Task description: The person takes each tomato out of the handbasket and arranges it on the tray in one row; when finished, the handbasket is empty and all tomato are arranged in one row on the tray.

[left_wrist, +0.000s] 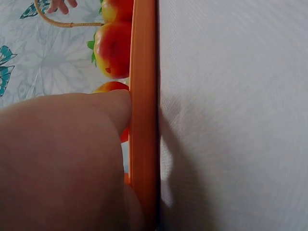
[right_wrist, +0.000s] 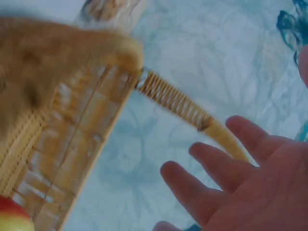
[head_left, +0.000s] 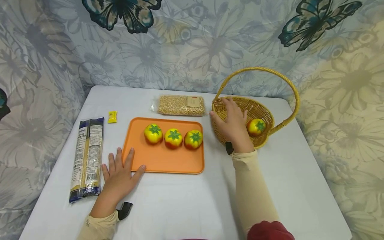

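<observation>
Spread fingers of my left hand [head_left: 118,180] rest at the near left corner of the orange tray [head_left: 168,163]; in the left wrist view the thumb [left_wrist: 113,108] lies along the tray's edge. Three yellow-and-red toy fruits with green leafy tops sit in a row on it: the left fruit [head_left: 153,134], the middle fruit [head_left: 173,138] and the right fruit [head_left: 193,139]. My right hand [head_left: 233,125] is over the left side of the wicker basket [head_left: 264,108], fingers extended and holding nothing. One like fruit [head_left: 256,127] lies inside the basket, right of that hand.
Behind the tray lies a clear bag of pale grains [head_left: 174,105]. A long pack of noodles [head_left: 87,160] lies at the left, with a small yellow packet [head_left: 112,117] beyond it. The basket's tall handle [head_left: 261,69] arches above it. Patterned cloth hangs behind the white table.
</observation>
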Tool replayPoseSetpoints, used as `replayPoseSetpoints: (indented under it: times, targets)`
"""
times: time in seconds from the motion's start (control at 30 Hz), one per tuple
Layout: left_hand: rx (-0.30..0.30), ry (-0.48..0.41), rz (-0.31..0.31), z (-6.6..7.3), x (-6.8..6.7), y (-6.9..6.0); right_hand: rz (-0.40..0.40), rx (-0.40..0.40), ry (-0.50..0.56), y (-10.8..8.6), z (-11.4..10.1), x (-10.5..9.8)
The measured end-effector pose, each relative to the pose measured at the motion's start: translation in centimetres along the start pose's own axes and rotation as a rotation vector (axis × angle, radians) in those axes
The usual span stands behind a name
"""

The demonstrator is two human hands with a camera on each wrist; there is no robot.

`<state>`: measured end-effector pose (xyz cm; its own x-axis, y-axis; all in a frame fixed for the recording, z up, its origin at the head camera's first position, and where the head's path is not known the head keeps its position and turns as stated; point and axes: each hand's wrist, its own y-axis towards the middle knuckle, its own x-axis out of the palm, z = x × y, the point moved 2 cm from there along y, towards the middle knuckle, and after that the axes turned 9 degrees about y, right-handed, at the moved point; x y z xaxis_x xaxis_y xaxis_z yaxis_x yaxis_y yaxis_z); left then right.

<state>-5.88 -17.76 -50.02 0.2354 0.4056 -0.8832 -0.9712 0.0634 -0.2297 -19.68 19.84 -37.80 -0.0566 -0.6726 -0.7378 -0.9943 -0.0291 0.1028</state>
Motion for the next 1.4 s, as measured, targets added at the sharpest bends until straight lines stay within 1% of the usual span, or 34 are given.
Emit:
replayPoseSetpoints:
  times: [0.03,0.1,0.27,0.4,0.5,0.6,0.7,0.8,0.87,1.0,1.07,1.13,1.23,1.33,1.4]
  targets:
    - [0.000,0.003,-0.002,0.0,0.0,0.0,0.001,0.016,-0.010,0.0,0.3,-0.3]
    - [0.010,0.001,0.014,-0.2,0.2,0.1,-0.004,0.053,-0.025,0.0,1.0,-1.0]
    - [0.019,-0.007,0.027,-0.3,0.4,0.1,-0.037,0.145,-0.077,-0.1,2.7,-3.2]
    - [0.005,-0.004,-0.001,-0.1,0.1,0.1,-0.052,0.202,-0.119,0.0,4.4,-4.7]
    - [0.011,-0.007,0.012,-0.2,0.1,0.1,-0.045,0.236,-0.123,0.1,5.7,-5.6]
    - [0.017,-0.009,0.023,-0.3,0.1,0.2,-0.044,0.281,-0.104,0.0,7.0,-6.3]
    - [0.015,-0.006,0.017,-0.4,0.2,0.3,-0.063,0.313,-0.099,0.0,7.9,-6.7]
    - [0.010,-0.005,0.001,-0.4,0.2,0.3,-0.098,0.347,-0.099,0.1,8.4,-7.0]
    - [0.004,0.001,-0.011,-0.4,0.3,0.3,-0.132,0.386,-0.094,0.1,8.5,-7.1]
    - [-0.002,0.004,-0.018,-0.4,0.3,0.3,-0.222,0.483,-0.084,0.4,8.4,-7.3]
    - [-0.003,0.005,-0.017,-0.4,0.3,0.3,-0.271,0.518,-0.099,0.6,8.3,-7.3]
    - [-0.003,0.004,-0.018,-0.3,0.3,0.3,-0.312,0.535,-0.130,0.9,8.2,-7.4]
    - [-0.005,0.000,-0.024,-0.3,0.2,0.3,-0.350,0.522,-0.180,1.3,8.6,-7.4]
    - [-0.007,-0.004,-0.030,-0.2,0.1,0.2,-0.363,0.488,-0.222,1.6,9.1,-7.2]
    - [-0.008,-0.006,-0.030,-0.1,0.0,0.2,-0.359,0.440,-0.242,1.9,9.5,-6.9]
